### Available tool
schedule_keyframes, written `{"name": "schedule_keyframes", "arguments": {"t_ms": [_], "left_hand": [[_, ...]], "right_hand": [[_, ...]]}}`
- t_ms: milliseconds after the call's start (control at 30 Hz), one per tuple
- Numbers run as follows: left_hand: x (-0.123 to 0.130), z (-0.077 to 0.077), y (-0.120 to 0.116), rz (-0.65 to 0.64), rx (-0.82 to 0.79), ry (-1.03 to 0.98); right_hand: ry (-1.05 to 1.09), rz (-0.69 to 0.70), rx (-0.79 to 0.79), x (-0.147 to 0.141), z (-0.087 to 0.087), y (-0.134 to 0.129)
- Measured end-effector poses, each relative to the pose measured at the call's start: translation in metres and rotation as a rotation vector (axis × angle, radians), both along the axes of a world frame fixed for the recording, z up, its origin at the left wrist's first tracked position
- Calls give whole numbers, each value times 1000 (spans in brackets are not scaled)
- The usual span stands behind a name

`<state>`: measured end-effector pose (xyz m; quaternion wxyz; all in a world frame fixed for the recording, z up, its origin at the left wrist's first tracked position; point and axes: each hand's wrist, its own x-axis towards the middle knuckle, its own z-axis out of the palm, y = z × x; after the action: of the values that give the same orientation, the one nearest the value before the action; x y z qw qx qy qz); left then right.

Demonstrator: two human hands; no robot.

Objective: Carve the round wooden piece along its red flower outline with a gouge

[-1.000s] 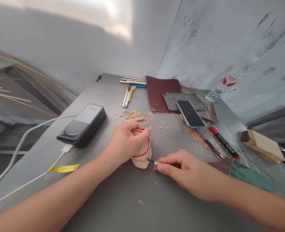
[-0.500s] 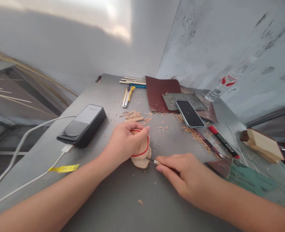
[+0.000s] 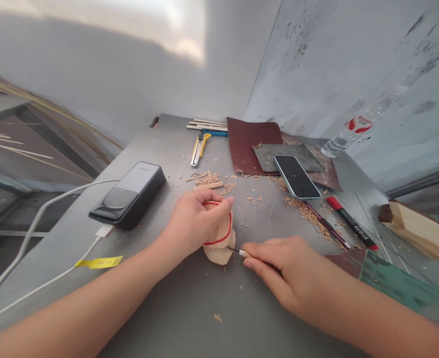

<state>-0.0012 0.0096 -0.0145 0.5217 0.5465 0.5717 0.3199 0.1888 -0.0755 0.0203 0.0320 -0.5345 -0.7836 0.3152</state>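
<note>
Head view: knife (image 3: 238, 252) tip is meeting the wood piece (image 3: 219, 238) from its right.

Left hand (image 3: 193, 221) is clamping the wood piece down on the table (image 3: 189, 308), fingers curling over its top edge by the red line. Right hand (image 3: 279, 268) is closing tight around the knife, just right of the wood; the tool's long axis is running left to right, tip touching the lower right edge. Shavings (image 3: 305, 211) are lying beyond the right hand, well apart.
</note>
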Motion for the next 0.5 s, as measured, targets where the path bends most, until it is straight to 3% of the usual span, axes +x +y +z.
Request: {"name": "schedule_keyframes", "arguments": {"t_ms": [133, 233, 333, 500], "left_hand": [[-1, 0, 0, -12, -23, -23], [-4, 1, 1, -17, -74, -49], [-7, 1, 4, -19, -142, -84], [-14, 4, 6, -40, -174, -253]], "right_hand": [[-282, 240, 511, 6, -11, -14], [-323, 300, 661, 11, -18, -14], [-240, 237, 631, 16, -24, -7], [-29, 181, 315, 20, -27, -1]]}}
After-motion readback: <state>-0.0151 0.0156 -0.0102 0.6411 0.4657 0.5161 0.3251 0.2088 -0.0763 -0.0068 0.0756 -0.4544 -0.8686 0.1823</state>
